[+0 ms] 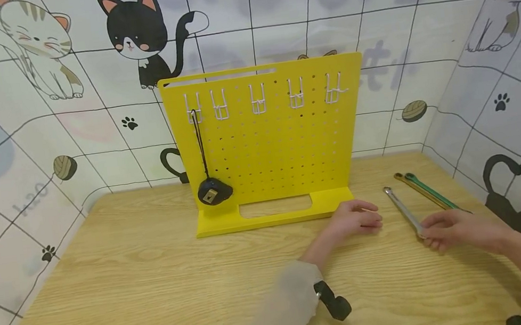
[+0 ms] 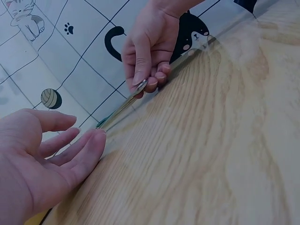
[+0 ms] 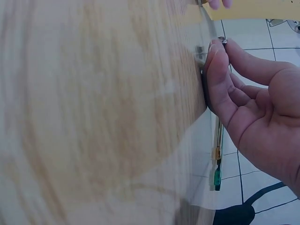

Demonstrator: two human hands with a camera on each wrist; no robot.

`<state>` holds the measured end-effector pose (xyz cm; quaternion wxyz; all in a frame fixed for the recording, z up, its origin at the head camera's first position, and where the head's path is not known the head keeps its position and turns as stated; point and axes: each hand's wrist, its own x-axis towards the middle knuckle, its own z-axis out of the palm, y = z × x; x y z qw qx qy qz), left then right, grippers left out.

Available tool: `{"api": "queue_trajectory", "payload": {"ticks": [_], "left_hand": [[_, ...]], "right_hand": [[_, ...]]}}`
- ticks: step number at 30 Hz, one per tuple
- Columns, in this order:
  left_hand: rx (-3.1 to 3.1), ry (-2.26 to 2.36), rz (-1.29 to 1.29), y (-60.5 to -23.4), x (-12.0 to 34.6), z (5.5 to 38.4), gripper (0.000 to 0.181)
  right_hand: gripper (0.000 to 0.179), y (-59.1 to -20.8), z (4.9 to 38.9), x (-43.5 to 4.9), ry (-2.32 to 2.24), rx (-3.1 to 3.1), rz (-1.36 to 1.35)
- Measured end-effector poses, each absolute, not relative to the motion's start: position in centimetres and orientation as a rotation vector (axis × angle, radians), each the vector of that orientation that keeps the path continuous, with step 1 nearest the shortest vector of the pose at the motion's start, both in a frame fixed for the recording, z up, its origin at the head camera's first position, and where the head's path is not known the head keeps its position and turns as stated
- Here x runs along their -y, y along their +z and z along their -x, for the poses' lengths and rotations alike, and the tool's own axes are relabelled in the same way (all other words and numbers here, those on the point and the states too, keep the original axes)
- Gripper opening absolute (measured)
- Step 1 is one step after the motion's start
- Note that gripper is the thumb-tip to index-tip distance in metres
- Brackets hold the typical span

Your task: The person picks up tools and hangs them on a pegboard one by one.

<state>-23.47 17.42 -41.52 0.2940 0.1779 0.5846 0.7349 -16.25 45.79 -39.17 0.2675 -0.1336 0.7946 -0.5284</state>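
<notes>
My right hand [image 1: 466,230] pinches the near end of a silver combination wrench [image 1: 403,211] between thumb and fingers. The wrench points away from me, its far end close over the wooden table. In the left wrist view, thumb and fingertips of the right hand [image 2: 149,51] meet at the wrench's end. Just beyond it, a gold wrench [image 1: 418,190] and a green wrench [image 1: 430,190] lie side by side. My left hand [image 1: 355,218] hovers by the right front corner of the yellow pegboard [image 1: 269,151], fingers loosely bent and holding nothing.
Several white wire hooks [image 1: 258,100] line the pegboard's upper part. From the leftmost one a black tape measure [image 1: 215,190] hangs by its cord. The wooden table [image 1: 159,292] meets cat-patterned walls [image 1: 105,116] behind and at the sides.
</notes>
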Motion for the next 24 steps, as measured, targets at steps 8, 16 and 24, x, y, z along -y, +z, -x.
{"api": "queue_trajectory", "payload": {"ticks": [8,16,24], "left_hand": [[-1.457,2.02,-0.335,-41.6,-19.7,22.7,0.025],[-1.5,2.032,-0.316,-41.9,-21.8,21.9,0.037],[-1.545,2.082,-0.399,-41.5,-21.9,21.7,0.031]], "right_hand": [[0.03,-39.3,16.0,-45.1,-1.46,-2.1,0.404],[0.027,-39.4,15.7,-44.2,-1.469,-2.089,0.428],[0.027,-39.4,15.6,-43.7,-1.483,-2.131,0.503]]}}
